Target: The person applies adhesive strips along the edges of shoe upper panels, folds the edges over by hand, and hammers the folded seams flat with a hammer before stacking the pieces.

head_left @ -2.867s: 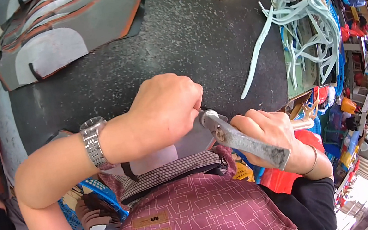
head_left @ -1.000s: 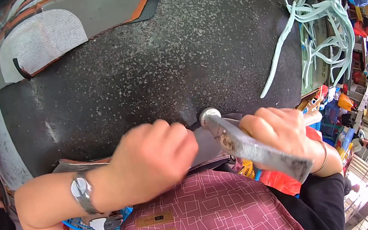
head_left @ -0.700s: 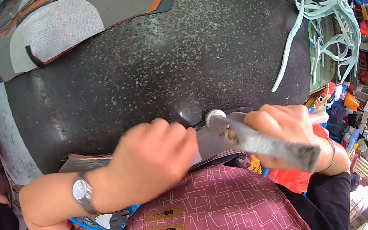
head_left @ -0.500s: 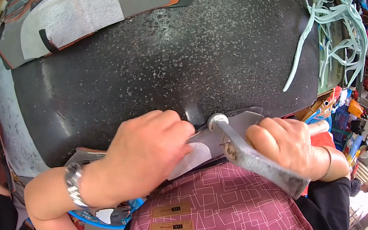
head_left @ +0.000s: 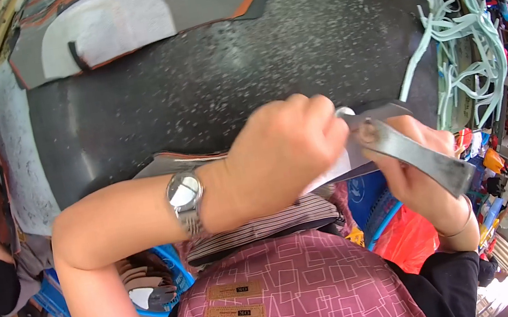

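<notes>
My right hand grips a metal hammer, its long head tilted with the small round face toward my left hand. Closed and slightly blurred, my left hand is at a flat grey piece with a white patch, just left of the hammer's round face. Its fingertips are mostly hidden, but they appear to pinch the piece. The grey piece lies at the near edge of a black, speckled work surface, partly covered by both hands.
Larger grey pieces with orange edges and a white half-round patch lie at the far left. Pale green strips hang in a tangle at the right. A blue basket holds cut pieces below my left arm. A red bag sits below my right.
Both hands and the grey piece have shifted right and away from me. The hammer has turned and moved right with my right hand. More of the baskets and the red bag shows.
</notes>
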{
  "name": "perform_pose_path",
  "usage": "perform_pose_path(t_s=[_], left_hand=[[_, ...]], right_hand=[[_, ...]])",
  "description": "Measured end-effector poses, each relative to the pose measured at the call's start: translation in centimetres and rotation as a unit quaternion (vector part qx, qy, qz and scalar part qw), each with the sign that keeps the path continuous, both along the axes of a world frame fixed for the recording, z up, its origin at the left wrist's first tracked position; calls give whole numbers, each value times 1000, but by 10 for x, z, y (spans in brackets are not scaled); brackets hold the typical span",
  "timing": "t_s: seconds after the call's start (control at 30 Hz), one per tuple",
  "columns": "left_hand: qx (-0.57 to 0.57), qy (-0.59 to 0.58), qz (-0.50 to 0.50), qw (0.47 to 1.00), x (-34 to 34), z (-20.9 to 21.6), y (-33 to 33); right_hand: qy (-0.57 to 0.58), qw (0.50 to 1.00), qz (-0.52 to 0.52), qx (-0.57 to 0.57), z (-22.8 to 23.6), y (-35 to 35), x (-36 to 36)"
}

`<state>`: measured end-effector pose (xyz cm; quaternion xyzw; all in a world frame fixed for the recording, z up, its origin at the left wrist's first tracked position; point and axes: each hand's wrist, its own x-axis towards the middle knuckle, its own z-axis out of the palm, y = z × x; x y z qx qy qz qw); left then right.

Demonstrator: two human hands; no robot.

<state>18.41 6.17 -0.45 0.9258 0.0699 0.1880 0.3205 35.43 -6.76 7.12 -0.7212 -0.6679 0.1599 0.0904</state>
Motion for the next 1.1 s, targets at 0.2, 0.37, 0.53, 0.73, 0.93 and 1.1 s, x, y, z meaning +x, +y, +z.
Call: perform_pose_path(t_s=[0.2, 0.37, 0.53, 0.73, 0.93, 1.1], left_hand=[[-199, 83, 12, 976, -24, 10, 14], [165, -25, -24, 986, -31, -2, -10], [236, 37, -31, 971, -32, 7, -15], [12, 67, -78, 995, -61, 7, 17], [314, 10, -60, 948, -66, 2, -8], [164, 31, -38, 985, -74, 6, 2]], right_hand=[[23, 999, 4, -22, -5, -9, 14], [4, 992, 113, 50, -6, 6, 18], [6, 987, 118, 106, -10, 9, 16], [61, 989, 117, 72, -18, 8, 6], [83, 993, 87, -15, -12, 8, -11], [25, 988, 147, 36, -15, 21, -30]])
